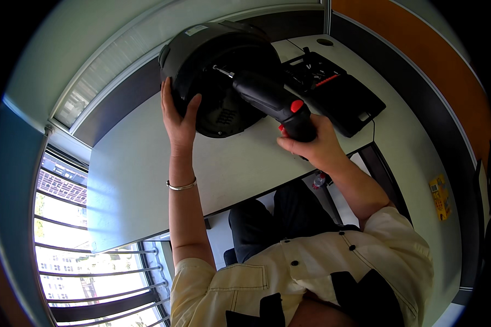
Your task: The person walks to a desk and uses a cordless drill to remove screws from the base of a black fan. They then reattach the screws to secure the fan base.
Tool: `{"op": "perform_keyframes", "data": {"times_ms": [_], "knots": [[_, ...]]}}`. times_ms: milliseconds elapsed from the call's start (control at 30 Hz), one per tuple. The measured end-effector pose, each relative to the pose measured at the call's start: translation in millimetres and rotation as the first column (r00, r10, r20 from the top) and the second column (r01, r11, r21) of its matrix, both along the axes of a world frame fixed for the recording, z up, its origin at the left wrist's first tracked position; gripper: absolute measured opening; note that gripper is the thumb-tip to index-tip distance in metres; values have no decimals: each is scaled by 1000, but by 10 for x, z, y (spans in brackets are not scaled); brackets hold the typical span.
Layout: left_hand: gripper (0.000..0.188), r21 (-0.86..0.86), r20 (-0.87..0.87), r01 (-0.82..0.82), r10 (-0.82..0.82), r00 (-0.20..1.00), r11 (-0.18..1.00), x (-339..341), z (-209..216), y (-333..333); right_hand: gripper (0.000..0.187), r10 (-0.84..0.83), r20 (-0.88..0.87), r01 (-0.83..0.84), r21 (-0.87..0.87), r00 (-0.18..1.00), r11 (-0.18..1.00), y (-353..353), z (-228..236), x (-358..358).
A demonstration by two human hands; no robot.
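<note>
A large round black plastic housing (174, 62) rests tilted on the desk, its hollow, vented side turned toward me. My left hand (179, 117) steadies its left lower edge, thumb and fingers apart against the rim. In my right hand (316, 141) is a black cordless screwdriver (264, 95) with red buttons, the fingers wrapped round its handle. Its metal bit (222, 71) points left into the housing; whether the tip touches a screw I cannot tell. Beyond the screwdriver lies an opened black tool case (349, 103) with bits and a red strip inside.
The pale desk (142, 158) curves round me, with dark partition panels (376, 41) behind it. A yellow package (440, 197) lies on the right wing. A cable hole (324, 41) sits in the far corner. At the left, a barred window (93, 261) adjoins the desk.
</note>
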State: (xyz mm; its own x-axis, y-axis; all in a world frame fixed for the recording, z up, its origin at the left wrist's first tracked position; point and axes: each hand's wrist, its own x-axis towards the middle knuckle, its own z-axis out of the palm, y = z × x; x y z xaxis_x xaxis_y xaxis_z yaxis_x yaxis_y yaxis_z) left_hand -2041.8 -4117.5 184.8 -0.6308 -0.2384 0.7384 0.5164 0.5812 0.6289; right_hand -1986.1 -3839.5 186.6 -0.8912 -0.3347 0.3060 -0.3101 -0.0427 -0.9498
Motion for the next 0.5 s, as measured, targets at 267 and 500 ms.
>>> {"op": "perform_keyframes", "data": {"times_ms": [267, 500], "knots": [[70, -22, -36, 8, -9, 999, 1000, -49, -36, -4, 25, -69, -146, 77, 51, 987, 996, -9, -68, -38], [69, -1, -66, 49, -49, 997, 999, -75, -86, -53, 23, -53, -168, 67, 76, 984, 995, -10, -58, -44]]}}
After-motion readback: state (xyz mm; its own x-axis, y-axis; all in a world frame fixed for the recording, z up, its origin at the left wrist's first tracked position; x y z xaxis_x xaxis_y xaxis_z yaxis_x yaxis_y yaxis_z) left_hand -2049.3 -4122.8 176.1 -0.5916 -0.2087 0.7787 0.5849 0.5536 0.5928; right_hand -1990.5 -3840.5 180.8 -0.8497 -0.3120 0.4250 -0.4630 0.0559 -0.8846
